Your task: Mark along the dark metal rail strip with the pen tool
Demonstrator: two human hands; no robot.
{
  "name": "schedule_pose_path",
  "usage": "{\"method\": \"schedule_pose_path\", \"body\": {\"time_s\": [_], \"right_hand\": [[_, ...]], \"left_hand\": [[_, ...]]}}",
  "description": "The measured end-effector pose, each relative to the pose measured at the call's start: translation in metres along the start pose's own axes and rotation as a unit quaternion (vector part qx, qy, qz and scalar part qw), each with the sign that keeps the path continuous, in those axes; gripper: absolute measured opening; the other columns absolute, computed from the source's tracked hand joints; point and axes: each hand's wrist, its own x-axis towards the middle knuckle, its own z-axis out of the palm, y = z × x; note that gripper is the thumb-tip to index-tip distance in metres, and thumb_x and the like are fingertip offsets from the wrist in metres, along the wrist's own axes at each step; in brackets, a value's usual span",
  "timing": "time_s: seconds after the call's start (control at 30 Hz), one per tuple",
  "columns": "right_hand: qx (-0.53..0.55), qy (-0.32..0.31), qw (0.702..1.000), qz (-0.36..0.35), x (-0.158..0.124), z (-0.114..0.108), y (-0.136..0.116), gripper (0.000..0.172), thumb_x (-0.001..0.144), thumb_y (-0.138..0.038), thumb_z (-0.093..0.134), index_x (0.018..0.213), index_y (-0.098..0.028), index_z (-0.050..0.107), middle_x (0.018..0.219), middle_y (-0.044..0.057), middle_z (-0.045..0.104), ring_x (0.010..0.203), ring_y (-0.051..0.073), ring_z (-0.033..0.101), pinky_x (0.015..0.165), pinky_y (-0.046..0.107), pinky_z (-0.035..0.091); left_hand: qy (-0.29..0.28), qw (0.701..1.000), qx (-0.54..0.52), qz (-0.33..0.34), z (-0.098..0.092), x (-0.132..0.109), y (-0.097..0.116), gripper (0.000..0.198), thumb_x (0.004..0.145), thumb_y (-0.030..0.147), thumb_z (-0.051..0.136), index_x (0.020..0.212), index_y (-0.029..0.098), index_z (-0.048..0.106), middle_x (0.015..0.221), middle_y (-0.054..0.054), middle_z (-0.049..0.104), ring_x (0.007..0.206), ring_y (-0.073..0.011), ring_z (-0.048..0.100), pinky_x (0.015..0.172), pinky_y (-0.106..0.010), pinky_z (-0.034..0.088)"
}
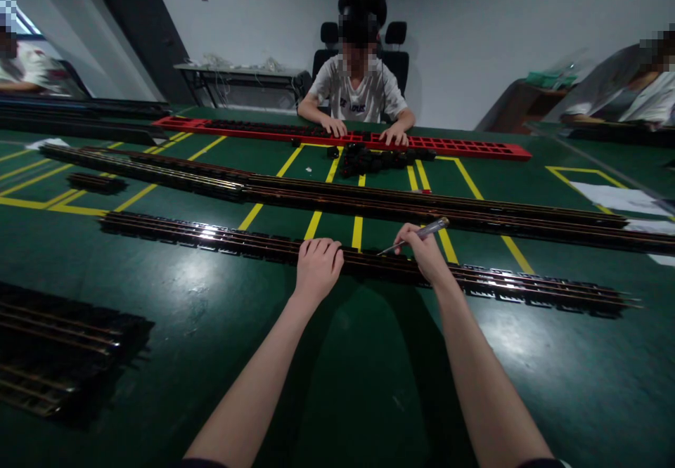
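Note:
A long black strip [253, 245] with thin metal rods along its length lies across the table in front of me. My left hand [318, 265] rests over its middle, with the fingers bent around the far edge. In my right hand [422, 249], to the right of the left one, is a slim screwdriver-like tool [435, 228], held like a pen. Its thin tip points down and left and reaches the strip between my hands. Whether the tip touches the strip, I cannot tell.
Beyond lie more long black strips [369, 199] and a short piece [96, 183]. Another strip bundle [58, 355] sits at near left. Across the green table [211, 369], a person works at a red slotted tray [469, 147] beside a heap of black parts [363, 161]. White papers [622, 198] lie right.

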Motion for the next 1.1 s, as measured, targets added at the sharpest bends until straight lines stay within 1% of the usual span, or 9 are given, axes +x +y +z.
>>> {"method": "schedule_pose_path", "body": {"time_s": [0.2,0.3,0.43,0.57,0.7,0.8,0.9,1.1], "right_hand": [[-0.017,0.006,1.0,-0.006,-0.001,0.002,-0.004,0.023,0.071,-0.034,0.046,0.059,-0.015,0.05,0.053,0.0,0.051,0.054,0.009,0.05,0.063,0.023,0.043],[-0.025,0.009,1.0,-0.002,-0.001,0.003,-0.005,0.024,0.072,-0.035,0.046,0.059,-0.015,0.05,0.051,-0.001,0.051,0.053,0.009,0.05,0.063,0.023,0.042],[-0.025,0.011,1.0,0.002,-0.001,0.005,-0.003,0.023,0.074,-0.034,0.045,0.06,-0.016,0.049,0.052,-0.001,0.052,0.055,0.009,0.05,0.064,0.023,0.042],[-0.015,0.001,1.0,-0.004,0.0,0.014,-0.004,0.022,0.074,-0.031,0.045,0.061,-0.015,0.049,0.053,-0.001,0.051,0.055,0.008,0.05,0.064,0.022,0.042],[-0.009,0.002,1.0,-0.002,0.002,0.026,-0.008,0.022,0.073,-0.032,0.044,0.06,-0.015,0.049,0.052,-0.001,0.05,0.053,0.008,0.05,0.061,0.022,0.042],[-0.007,0.001,1.0,-0.001,0.004,0.033,-0.01,0.021,0.073,-0.032,0.044,0.06,-0.015,0.049,0.051,-0.001,0.049,0.052,0.008,0.049,0.061,0.021,0.042],[0.002,-0.003,1.0,-0.005,0.007,0.038,-0.009,0.021,0.073,-0.031,0.044,0.06,-0.016,0.048,0.051,-0.001,0.049,0.052,0.008,0.049,0.061,0.021,0.041],[-0.005,-0.006,1.0,-0.01,0.01,0.053,-0.011,0.021,0.073,-0.031,0.043,0.06,-0.016,0.048,0.052,-0.001,0.05,0.053,0.008,0.049,0.061,0.02,0.041]], "left_hand": [[0.013,1.0,-0.006,-0.006,0.001,0.0,0.0,0.039,0.094,0.031,0.03,0.102,0.018,0.065,0.105,-0.004,0.067,0.103,-0.0179,0.058,0.109,-0.045,0.03],[0.016,1.0,-0.007,-0.02,0.001,-0.001,0.0,0.039,0.094,0.03,0.029,0.1,0.018,0.066,0.104,-0.005,0.067,0.103,-0.018,0.058,0.111,-0.046,0.029],[0.029,0.999,-0.012,-0.016,0.004,0.0,-0.001,0.038,0.094,0.029,0.03,0.097,0.018,0.067,0.101,-0.005,0.067,0.1,-0.0177,0.059,0.111,-0.048,0.03],[0.06,0.997,-0.016,-0.039,0.005,0.001,-0.006,0.038,0.093,0.028,0.031,0.093,0.019,0.067,0.098,-0.005,0.068,0.097,-0.0187,0.059,0.11,-0.049,0.03],[0.067,0.995,-0.011,-0.072,0.003,0.001,-0.01,0.037,0.093,0.028,0.031,0.091,0.019,0.067,0.097,-0.005,0.068,0.098,-0.0203,0.058,0.109,-0.051,0.03],[0.083,0.993,-0.007,-0.084,0.002,0.001,-0.011,0.036,0.093,0.027,0.032,0.09,0.019,0.067,0.097,-0.006,0.068,0.099,-0.0215,0.057,0.108,-0.052,0.031],[0.091,0.993,-0.005,-0.076,0.003,0.0,-0.009,0.035,0.092,0.028,0.033,0.093,0.019,0.067,0.1,-0.006,0.067,0.101,-0.0214,0.057,0.109,-0.052,0.03],[0.077,0.996,0.001,-0.041,0.002,0.0,-0.004,0.034,0.092,0.027,0.034,0.096,0.019,0.066,0.105,-0.005,0.067,0.102,-0.02,0.057,0.111,-0.048,0.027]]}}
